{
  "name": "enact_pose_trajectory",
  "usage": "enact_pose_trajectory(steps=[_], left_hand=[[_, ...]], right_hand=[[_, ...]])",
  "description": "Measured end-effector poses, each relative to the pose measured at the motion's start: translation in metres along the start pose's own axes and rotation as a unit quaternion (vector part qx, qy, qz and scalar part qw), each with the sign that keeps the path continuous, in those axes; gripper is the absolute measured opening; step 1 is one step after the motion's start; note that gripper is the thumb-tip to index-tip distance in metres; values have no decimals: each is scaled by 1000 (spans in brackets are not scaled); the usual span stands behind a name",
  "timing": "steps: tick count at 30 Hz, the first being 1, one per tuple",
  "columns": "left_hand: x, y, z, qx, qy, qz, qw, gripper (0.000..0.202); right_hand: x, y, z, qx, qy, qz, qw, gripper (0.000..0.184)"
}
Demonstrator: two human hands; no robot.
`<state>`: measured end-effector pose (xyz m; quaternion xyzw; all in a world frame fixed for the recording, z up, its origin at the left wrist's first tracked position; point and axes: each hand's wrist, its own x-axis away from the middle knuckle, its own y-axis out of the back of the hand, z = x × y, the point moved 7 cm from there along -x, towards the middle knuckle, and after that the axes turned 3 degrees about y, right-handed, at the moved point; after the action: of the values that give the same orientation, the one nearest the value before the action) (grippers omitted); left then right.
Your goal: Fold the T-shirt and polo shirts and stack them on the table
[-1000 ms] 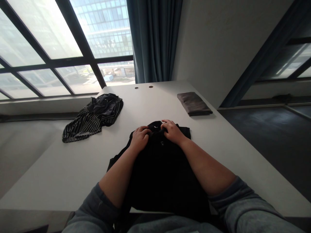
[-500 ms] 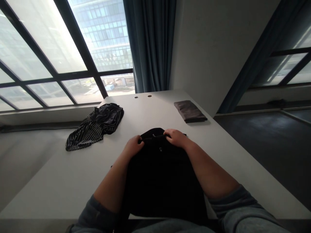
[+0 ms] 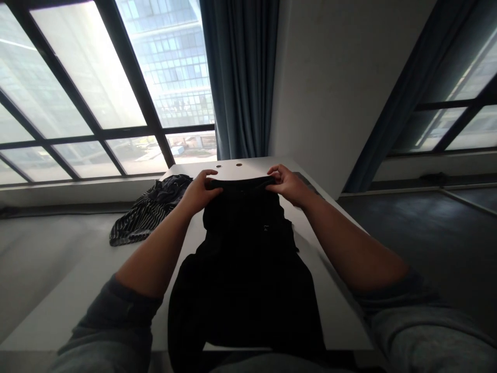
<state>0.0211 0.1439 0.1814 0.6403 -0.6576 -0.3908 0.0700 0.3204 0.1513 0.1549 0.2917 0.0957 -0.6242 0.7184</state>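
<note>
A black garment that looks like trousers [image 3: 244,280] stretches from my hands down towards my body. Its top edge, a straight band, is spread between both hands, and a small pale mark shows on the right of the cloth. At the left end of the band, my left hand [image 3: 201,192] pinches the edge between thumb and fingers. The right end is gripped the same way by my right hand [image 3: 286,185]. Both forearms reach forward, wide apart, and the lower part of the cloth hangs over the near table edge.
The white table [image 3: 229,172] has two round holes at its far end. A crumpled black-and-white striped garment [image 3: 142,215] lies at the left. Behind my right hand is a folded dark cloth [image 3: 310,182], partly hidden. Windows, a blue curtain [image 3: 244,77] and a wall stand beyond.
My hands have moved apart and farther forward, pulling the trousers' top edge straight. The black cloth now stretches farther up the table. The view has tilted slightly upward.
</note>
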Motion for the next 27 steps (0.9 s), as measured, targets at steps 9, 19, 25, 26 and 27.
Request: enact_pose_trajectory(steps=[9, 19, 25, 26, 27], left_hand=[[-64, -2, 19, -123, 6, -70, 990, 37], [41, -126, 126, -298, 146, 184, 925, 76], [88, -145, 140, -353, 128, 194, 906, 72], [88, -145, 142, -353, 124, 183, 909, 66], [87, -144, 144, -350, 121, 172, 913, 58]], right_hand=[[-80, -1, 7, 255, 77, 17, 964, 44], [-3, -12, -176, 412, -147, 135, 889, 49], [50, -9, -219, 396, -166, 138, 892, 54], [52, -11, -221, 394, -168, 129, 894, 54], [52, -12, -222, 390, -171, 120, 897, 52]])
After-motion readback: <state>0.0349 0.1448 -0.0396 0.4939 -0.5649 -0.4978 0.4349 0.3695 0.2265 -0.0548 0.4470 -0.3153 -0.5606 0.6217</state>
